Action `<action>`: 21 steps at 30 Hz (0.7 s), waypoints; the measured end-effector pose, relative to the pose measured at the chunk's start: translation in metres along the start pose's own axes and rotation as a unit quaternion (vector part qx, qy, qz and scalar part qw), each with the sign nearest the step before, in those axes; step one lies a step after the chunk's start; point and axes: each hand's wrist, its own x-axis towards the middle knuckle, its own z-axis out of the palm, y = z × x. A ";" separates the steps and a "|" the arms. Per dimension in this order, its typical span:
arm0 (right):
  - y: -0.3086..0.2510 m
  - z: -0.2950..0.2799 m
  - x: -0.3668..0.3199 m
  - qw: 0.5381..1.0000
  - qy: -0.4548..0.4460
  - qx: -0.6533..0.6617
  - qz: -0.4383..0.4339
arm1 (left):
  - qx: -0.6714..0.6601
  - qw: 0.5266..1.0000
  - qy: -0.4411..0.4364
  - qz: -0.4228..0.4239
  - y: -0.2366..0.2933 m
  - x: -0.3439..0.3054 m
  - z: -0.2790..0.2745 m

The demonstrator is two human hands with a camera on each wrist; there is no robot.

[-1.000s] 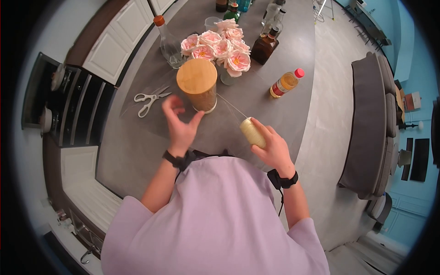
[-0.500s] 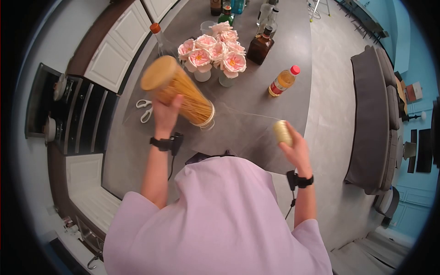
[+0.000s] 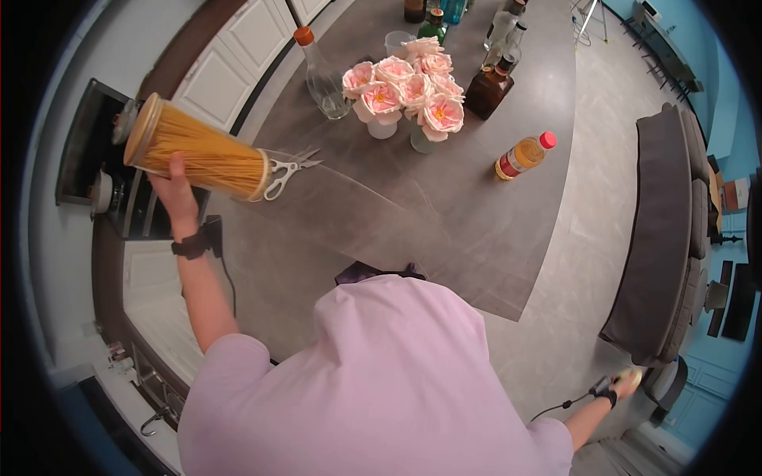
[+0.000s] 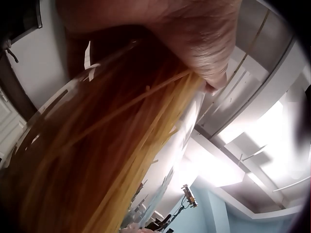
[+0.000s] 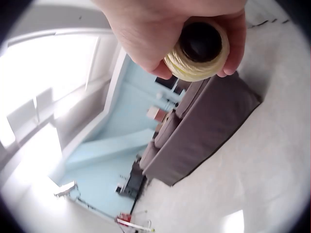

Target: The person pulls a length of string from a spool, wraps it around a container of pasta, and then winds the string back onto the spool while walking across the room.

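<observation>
In the head view my left hand [image 3: 181, 198] grips a clear jar of spaghetti [image 3: 206, 151], tilted on its side in the air at the left, its wooden lid [image 3: 143, 131] facing up and left. The jar's lower end is beside white scissors [image 3: 279, 181] on the table. Spaghetti [image 4: 107, 145] fills much of the left wrist view under the hand [image 4: 160, 24]. Far out at the lower right, my right hand [image 3: 628, 384] holds a pale yellow spool of twine [image 5: 194, 70], its dark hollow core facing the right wrist camera. The twine is too thin to follow between spool and jar.
Pink roses [image 3: 409, 87] in small vases stand on the grey table [image 3: 381, 206]. Behind and beside them are a clear bottle with an orange cap [image 3: 324, 83], a brown bottle [image 3: 489, 91] and a red-capped bottle [image 3: 522, 157]. A grey sofa [image 3: 647, 230] stands beyond at the right.
My left hand has taken hold of the jar and moved it from the table up and left, tilting it. My right hand has carried the spool far out to the right and down.
</observation>
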 end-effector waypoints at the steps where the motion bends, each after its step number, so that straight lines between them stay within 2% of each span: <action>1: 0.016 -0.031 0.024 0.997 0.067 -0.039 -0.007 | 0.002 1.000 0.008 -0.003 -0.005 0.002 -0.011; 2: 0.023 -0.052 0.036 0.988 0.132 -0.078 -0.014 | 0.005 1.000 0.017 -0.006 -0.010 0.003 -0.022; 4: 0.032 -0.073 0.027 0.975 0.208 -0.038 0.074 | -0.039 0.999 0.020 -0.032 -0.019 -0.004 -0.030; 5: 0.032 -0.070 0.028 0.975 0.206 -0.039 0.071 | -0.079 0.993 0.048 -0.077 -0.021 -0.012 -0.029; 6: 0.034 -0.064 0.027 0.988 0.132 0.025 0.073 | -0.118 0.982 0.076 -0.122 -0.022 -0.019 -0.029; 7: 0.036 -0.063 0.027 0.992 0.059 0.089 0.074 | -0.118 0.982 0.076 -0.123 -0.028 -0.024 -0.031; 8: 0.028 -0.053 0.009 0.991 0.060 0.089 0.074 | -0.160 0.972 0.051 -0.167 -0.034 -0.030 -0.031; 9: 0.015 -0.036 -0.018 0.998 -0.008 0.059 0.035 | -0.202 0.956 0.025 -0.211 -0.040 -0.034 -0.029; 10: 0.004 -0.023 -0.034 0.997 -0.077 0.028 -0.004 | -0.203 0.956 0.024 -0.211 -0.041 -0.036 -0.022; 12: -0.014 0.000 -0.037 0.980 -0.195 -0.050 0.008 | -0.244 0.937 0.015 -0.248 -0.035 -0.035 -0.003; 14: -0.028 0.023 -0.046 0.982 -0.176 -0.048 -0.042 | -0.252 0.941 0.007 -0.226 -0.027 -0.026 0.008; 16: -0.043 0.032 -0.045 0.987 -0.144 -0.043 -0.052 | -0.269 0.943 0.010 -0.196 -0.009 -0.017 0.014; 18: -0.062 0.035 -0.038 0.992 -0.126 0.009 0.001 | -0.294 0.935 0.012 -0.197 -0.010 -0.007 -0.001; 20: -0.016 0.016 0.072 0.980 -0.182 0.074 0.002 | -0.126 0.987 0.045 -0.086 -0.012 0.004 -0.021; 21: -0.026 -0.002 0.068 0.988 -0.145 0.043 0.019 | -0.086 0.993 0.052 -0.060 -0.005 0.008 -0.030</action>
